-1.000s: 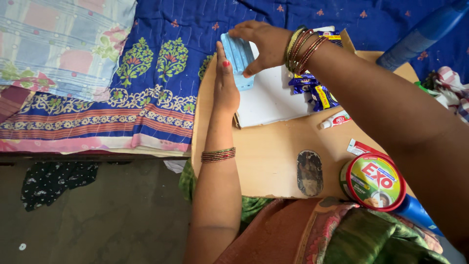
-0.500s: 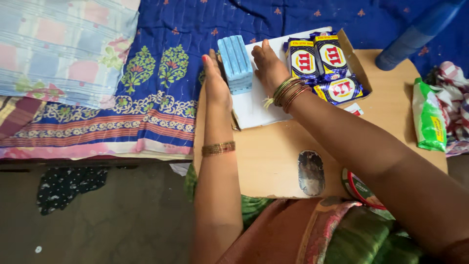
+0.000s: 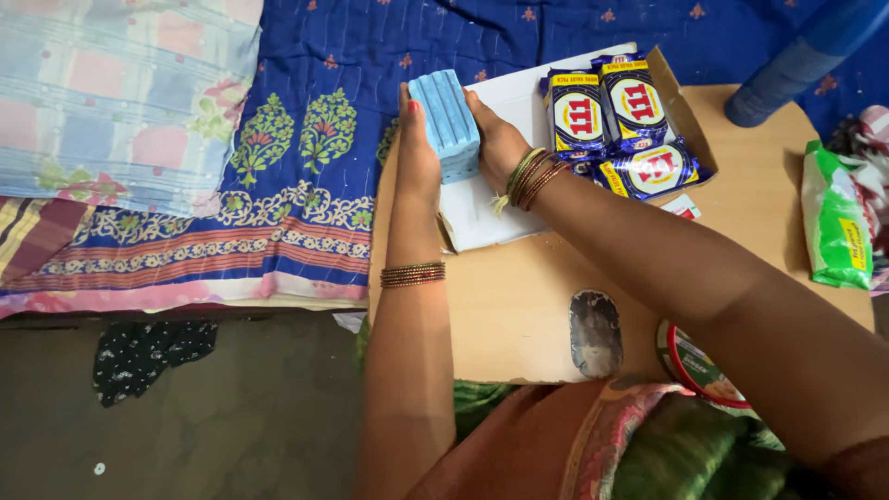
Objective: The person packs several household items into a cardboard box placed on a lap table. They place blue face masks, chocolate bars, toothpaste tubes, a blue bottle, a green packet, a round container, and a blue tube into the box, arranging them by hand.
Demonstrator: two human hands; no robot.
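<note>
**Blue bars pressed between two flat palms**

A stack of light-blue soap bars (image 3: 445, 123) was held at the left edge of a shallow white cardboard tray (image 3: 482, 208) on the wooden board (image 3: 509, 306). The left hand (image 3: 416, 153) was laid flat against its left face, the right hand (image 3: 495, 139) against its right, fingers straight. The stack's long axis was pointed away from the person, between both palms equally.

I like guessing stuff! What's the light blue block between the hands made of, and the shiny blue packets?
The light blue block looks like a matte, ridged soap-like bar, though foam is possible. The blue packets look like glossy plastic film: they crinkle and catch light.
</note>
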